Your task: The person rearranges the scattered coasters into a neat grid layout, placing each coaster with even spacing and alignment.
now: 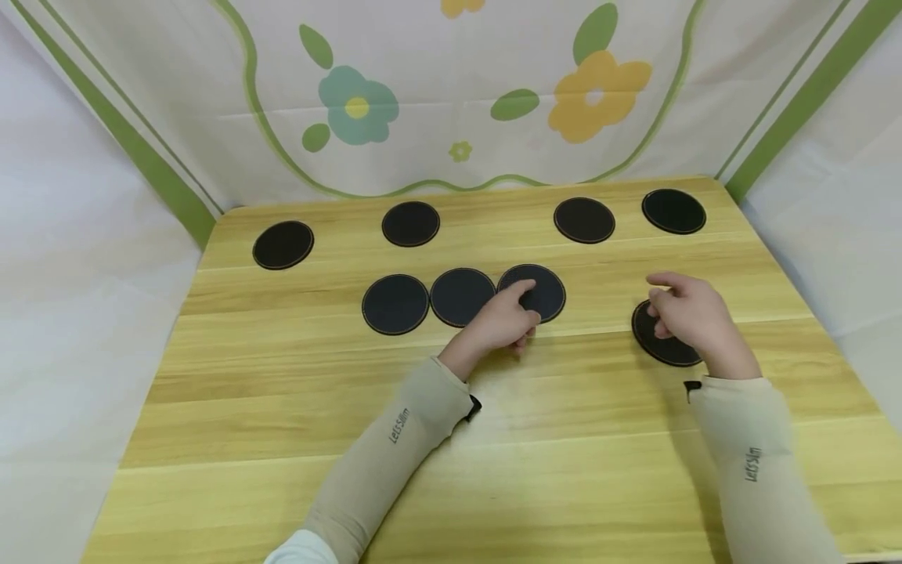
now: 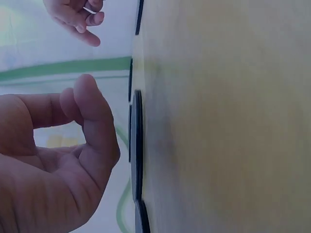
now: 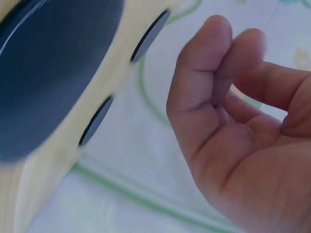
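Three round black coasters lie side by side mid-table: one on the left (image 1: 395, 304), a middle one (image 1: 461, 296) and a right one (image 1: 546, 291). My left hand (image 1: 507, 317) rests at the near edge of the right one, its fingers loosely curled and holding nothing. The left wrist view shows that hand (image 2: 73, 160) just beside the coaster's rim (image 2: 137, 145). My right hand (image 1: 687, 313) hovers over a separate coaster (image 1: 665, 348) further right, with its fingers loosely bent and empty. In the right wrist view the hand (image 3: 233, 121) is off that coaster (image 3: 48, 68).
Several more black coasters sit along the back of the wooden table (image 1: 282, 407), at the far left (image 1: 283, 244), centre left (image 1: 411, 223), centre right (image 1: 584, 219) and far right (image 1: 673, 211). A flowered cloth backdrop (image 1: 451, 94) rises behind, with white cloth on both sides.
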`<act>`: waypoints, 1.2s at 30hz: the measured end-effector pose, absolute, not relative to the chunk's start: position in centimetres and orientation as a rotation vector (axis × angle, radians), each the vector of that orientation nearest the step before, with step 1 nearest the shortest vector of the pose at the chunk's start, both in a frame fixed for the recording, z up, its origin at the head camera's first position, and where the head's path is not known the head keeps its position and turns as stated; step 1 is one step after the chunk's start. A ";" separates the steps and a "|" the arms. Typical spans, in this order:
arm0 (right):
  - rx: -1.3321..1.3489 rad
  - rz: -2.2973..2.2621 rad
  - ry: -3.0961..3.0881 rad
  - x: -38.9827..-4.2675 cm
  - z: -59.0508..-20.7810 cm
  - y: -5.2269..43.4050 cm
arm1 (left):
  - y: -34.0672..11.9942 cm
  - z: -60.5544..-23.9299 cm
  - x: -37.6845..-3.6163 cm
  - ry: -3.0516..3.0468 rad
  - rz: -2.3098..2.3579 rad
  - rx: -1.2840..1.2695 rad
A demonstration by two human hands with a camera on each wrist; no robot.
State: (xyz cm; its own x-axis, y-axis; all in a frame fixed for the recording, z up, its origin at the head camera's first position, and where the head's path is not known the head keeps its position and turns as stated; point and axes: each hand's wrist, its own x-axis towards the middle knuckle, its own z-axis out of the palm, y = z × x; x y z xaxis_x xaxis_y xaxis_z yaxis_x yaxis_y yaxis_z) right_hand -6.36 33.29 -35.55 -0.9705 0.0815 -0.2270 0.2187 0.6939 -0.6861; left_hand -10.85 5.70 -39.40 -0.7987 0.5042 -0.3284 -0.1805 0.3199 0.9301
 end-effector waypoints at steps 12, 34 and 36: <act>0.299 -1.082 2.651 -3.7 -36.6 37.5 | 7.1 -39.1 -10.0 2.186 1.303 0.495; 0.299 -0.793 2.623 -2.5 -36.8 40.8 | 11.9 -38.7 -7.9 1.980 1.339 0.684; 0.290 -0.766 2.605 -2.7 -36.9 40.7 | 13.2 -38.9 -7.4 1.927 1.335 0.674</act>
